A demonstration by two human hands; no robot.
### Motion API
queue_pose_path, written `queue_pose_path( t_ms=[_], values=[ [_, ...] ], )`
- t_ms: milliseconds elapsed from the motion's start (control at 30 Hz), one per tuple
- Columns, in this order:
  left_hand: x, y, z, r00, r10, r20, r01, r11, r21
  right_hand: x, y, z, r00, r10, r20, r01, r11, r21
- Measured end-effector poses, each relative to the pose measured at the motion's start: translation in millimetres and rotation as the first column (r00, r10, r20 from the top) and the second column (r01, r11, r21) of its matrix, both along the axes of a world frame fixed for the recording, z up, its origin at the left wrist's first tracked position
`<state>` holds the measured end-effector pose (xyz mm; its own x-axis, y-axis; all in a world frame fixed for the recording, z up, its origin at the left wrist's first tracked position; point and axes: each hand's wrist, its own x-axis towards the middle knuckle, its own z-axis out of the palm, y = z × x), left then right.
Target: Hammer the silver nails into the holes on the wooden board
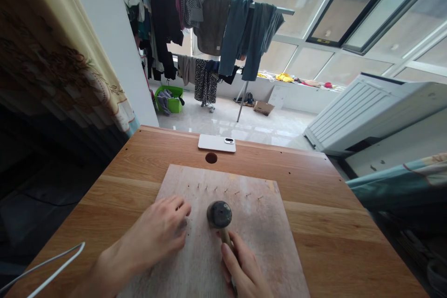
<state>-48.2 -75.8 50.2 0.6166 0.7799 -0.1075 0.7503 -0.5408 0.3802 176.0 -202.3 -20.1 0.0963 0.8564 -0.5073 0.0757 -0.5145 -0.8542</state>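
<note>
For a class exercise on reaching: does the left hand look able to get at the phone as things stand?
Probably yes: the phone lies uncovered on the table, only low nails in the board stand between, and the left hand could pass over them.

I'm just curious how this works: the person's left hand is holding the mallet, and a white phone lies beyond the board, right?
Not quite: the head view shows the right hand holding the mallet. The white phone does lie beyond the board.

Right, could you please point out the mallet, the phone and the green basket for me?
Mallet point(220, 214): head view, on its dark head.
Phone point(213, 143): head view, on its pale back.
Green basket point(175, 105): head view, on its side wall.
</note>
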Motion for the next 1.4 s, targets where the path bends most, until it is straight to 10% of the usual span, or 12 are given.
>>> queue_pose_path(
  t_ms=[300, 533, 700, 1400],
  values=[
    [24, -23, -4.8, 0.959, -0.076, -0.272, 0.118, 0.983, 0.142, -6, -2, 8.7, 0.99, -0.095, 0.107, 0.094, 0.996, 0.011],
    [8, 23, -7.6, 0.981, 0.021, 0.194, -0.034, 0.997, 0.065, -7, 4, 13.9, 1.0, -0.016, 0.01, 0.016, 1.0, 0.005],
    [2, 61, -30.0, 0.765, 0.217, 0.606, -0.267, 0.964, -0.008, -9, 7, 17.3, 1.0, 0.015, -0.015, -0.015, 0.999, 0.034],
    [-1, 58, -48.1, 0.767, 0.128, 0.629, -0.186, 0.982, 0.026, -6, 9, 21.4, 0.999, 0.036, -0.024, -0.036, 0.999, 0.01]
  ],
)
